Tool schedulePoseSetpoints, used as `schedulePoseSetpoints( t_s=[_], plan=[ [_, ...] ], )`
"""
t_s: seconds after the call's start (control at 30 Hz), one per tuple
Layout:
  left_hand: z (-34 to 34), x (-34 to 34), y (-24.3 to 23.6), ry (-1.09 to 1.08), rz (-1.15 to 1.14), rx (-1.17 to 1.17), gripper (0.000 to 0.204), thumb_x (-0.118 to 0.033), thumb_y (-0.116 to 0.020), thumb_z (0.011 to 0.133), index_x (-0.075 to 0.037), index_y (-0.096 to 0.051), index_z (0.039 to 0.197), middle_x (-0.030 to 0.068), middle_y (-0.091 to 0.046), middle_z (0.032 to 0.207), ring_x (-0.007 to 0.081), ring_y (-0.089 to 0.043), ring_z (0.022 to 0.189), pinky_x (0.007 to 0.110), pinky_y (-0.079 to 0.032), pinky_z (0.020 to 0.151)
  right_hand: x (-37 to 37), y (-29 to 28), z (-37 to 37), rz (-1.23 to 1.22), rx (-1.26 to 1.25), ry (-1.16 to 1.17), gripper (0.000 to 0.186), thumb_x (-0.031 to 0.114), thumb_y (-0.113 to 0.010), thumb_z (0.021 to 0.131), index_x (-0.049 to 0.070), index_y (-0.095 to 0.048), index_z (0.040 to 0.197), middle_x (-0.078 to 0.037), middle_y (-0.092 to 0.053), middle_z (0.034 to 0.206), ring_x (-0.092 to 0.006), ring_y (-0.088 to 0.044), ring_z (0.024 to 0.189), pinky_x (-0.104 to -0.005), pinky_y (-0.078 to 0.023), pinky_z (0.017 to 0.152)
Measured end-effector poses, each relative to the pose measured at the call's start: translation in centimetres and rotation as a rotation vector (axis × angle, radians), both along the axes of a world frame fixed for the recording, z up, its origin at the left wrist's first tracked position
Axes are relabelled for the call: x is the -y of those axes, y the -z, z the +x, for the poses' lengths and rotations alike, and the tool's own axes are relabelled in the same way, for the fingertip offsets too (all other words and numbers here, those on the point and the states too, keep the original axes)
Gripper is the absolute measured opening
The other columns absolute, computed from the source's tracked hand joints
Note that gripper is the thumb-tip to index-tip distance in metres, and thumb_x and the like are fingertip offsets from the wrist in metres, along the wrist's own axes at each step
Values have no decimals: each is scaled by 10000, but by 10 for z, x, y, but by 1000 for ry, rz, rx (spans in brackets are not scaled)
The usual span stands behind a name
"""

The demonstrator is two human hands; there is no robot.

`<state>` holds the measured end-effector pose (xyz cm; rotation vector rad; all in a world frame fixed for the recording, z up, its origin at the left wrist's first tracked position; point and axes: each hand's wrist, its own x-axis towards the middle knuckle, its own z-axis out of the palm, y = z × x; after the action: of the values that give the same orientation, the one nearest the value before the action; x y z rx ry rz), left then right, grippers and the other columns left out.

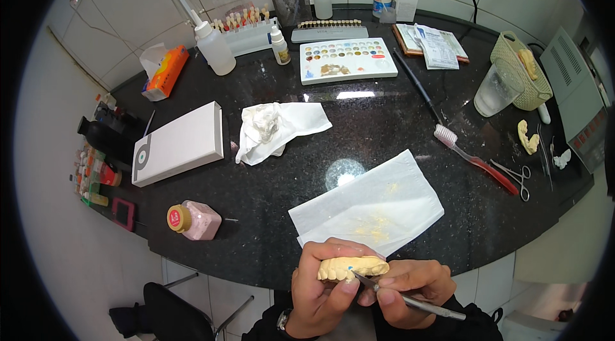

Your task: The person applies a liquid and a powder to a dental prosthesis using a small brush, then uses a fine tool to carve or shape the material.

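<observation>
My left hand (318, 296) is closed around a cream plaster dental model (336, 268) with a row of teeth and a small blue mark. In my right hand (413, 290) is a slim metal carving knife (435, 308), pinched between thumb and fingers. Its blade tip reaches the model close to the blue mark; whether it touches cannot be told. Both hands are together at the table's near edge. Just beyond them lies a white paper sheet (410, 194) sprinkled with yellowish shavings.
Left on the black table (269, 213) are a white box (182, 142), a jar of pink powder (198, 219) and crumpled tissue (262, 126). A red toothbrush (483, 168), scissor-handled forceps (522, 178) and another plaster piece (528, 139) lie right. A paint palette (384, 69) sits behind.
</observation>
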<state>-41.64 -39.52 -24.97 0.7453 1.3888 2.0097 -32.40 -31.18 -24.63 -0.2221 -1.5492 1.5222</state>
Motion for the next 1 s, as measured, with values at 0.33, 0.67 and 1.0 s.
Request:
schedulePoseSetpoints(
  t_s=[0.33, 0.67, 1.0],
  plan=[
    [-4, -1, -8, 59, -22, -32, 328, -245, -494, 908, 31, -390, 1052, 237, -563, 927, 237, -624, 810, 321, -542, 700, -5, 0, -1, 6, 4, -47, 177, 50, -659, 828, -55, -520, 857, -227, -643, 678, -212, -668, 575, -329, -570, 545],
    [-4, -2, -12, 66, -55, -1, 332, -248, -501, 904, 25, -390, 1056, 238, -568, 931, 237, -624, 805, 328, -536, 709, -9, -3, 3, 25, 64, -63, 165, 84, -650, 849, -25, -527, 854, -225, -648, 675, -205, -675, 586, -335, -576, 571],
    [-2, -4, -9, 56, -39, -6, 321, -240, -514, 897, 7, -392, 1062, 225, -581, 940, 218, -619, 820, 295, -521, 702, -11, -7, 8, -203, 78, -129, 238, 105, -655, 849, -30, -459, 859, -223, -617, 650, -219, -649, 544, -366, -572, 527]
  ],
)
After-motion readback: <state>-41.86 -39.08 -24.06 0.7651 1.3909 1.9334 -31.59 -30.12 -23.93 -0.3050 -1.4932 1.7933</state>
